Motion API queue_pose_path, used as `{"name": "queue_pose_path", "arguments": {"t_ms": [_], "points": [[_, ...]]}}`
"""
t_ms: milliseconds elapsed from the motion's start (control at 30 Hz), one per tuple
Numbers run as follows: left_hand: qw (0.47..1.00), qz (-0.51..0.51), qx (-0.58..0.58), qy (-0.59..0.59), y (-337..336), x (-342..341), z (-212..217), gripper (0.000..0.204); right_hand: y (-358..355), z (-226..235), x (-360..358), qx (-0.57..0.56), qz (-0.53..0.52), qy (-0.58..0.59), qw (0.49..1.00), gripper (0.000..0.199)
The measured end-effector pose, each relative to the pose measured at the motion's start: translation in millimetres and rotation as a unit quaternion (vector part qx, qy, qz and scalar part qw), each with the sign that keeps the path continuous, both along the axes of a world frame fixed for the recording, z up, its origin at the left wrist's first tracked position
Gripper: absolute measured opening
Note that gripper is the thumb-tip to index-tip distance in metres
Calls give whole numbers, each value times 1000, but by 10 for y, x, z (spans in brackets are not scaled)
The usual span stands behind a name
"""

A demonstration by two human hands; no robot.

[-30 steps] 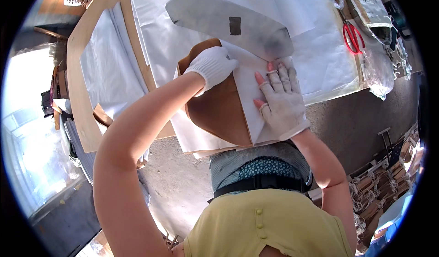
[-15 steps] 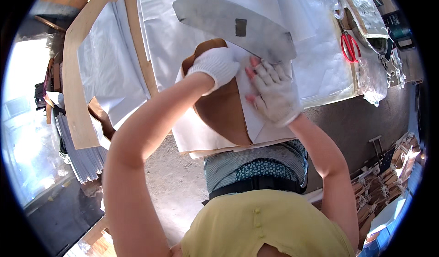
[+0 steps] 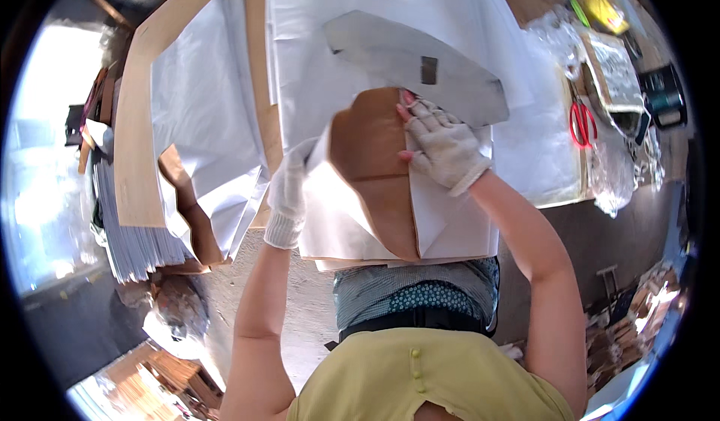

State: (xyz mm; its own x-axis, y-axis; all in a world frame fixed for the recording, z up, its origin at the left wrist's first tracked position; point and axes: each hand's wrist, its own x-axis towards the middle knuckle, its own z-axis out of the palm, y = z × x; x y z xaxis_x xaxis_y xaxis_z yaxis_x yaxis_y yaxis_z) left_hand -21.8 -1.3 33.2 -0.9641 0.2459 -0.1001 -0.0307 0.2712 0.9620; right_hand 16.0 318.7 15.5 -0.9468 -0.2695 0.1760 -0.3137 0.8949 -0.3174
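On the table (image 3: 137, 166), the right hand (image 3: 448, 155), fingers spread, seemingly steadies the brown flap (image 3: 375, 151), which needs creasing; left hand (image 3: 287, 192), grip unclear.

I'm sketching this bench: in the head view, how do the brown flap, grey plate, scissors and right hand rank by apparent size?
1. Grey plate and brown flap: too alike to rank
2. Right hand
3. Scissors

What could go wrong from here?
1. The grey plate lies close to the right hand; a bump might knock it askew.
2. That hand's bare fingers are at the brown flap's edge, so a paper cut seems possible.
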Motion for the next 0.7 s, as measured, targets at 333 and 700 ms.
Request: {"name": "queue_pose_path", "arguments": {"t_ms": [333, 700], "points": [[945, 71, 216, -235, -177, -545, -43, 64, -767, -228, 20, 16, 12, 176, 984, 54], [945, 2, 205, -254, -199, -452, -86, 64, -1538, -797, -220, -163, 59, -179, 968, 49]]}}
